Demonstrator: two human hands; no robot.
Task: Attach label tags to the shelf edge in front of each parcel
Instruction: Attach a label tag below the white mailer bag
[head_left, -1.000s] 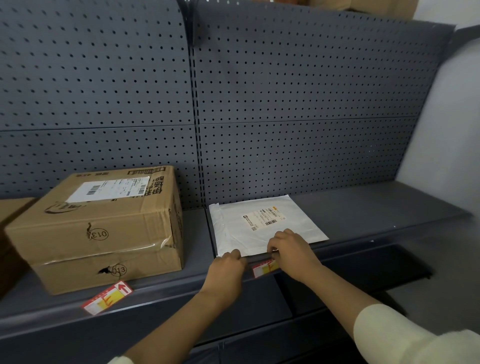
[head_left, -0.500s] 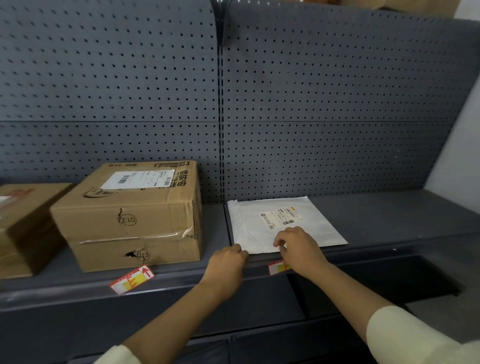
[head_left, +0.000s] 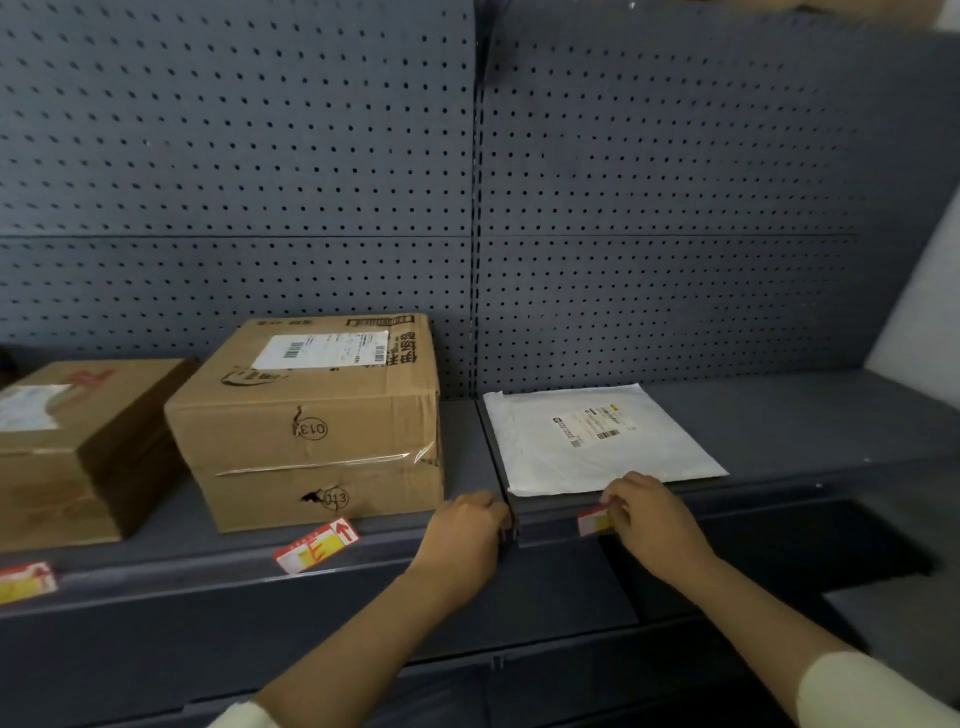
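Note:
A flat white mailer parcel (head_left: 597, 439) lies on the grey shelf, right of centre. My right hand (head_left: 652, 514) presses a red-and-yellow label tag (head_left: 593, 521) against the shelf edge (head_left: 769, 496) just below the mailer; the hand covers the tag's right part. My left hand (head_left: 467, 530) rests with curled fingers on the shelf edge at the seam between two shelf sections, holding nothing I can see. A cardboard box marked 013 (head_left: 311, 421) stands to the left, with a tag (head_left: 316, 552) on the edge in front of it.
A second cardboard box (head_left: 78, 447) sits at the far left with another tag (head_left: 26, 582) below it. The perforated grey back panel (head_left: 649, 208) rises behind. Bare shelf surface (head_left: 810, 415) extends right of the mailer. A lower shelf (head_left: 779, 551) lies in shadow below.
The view has swung left, bringing the far-left box and its tag into sight. My left hand has slid a little left along the edge; my right hand stays on the tag.

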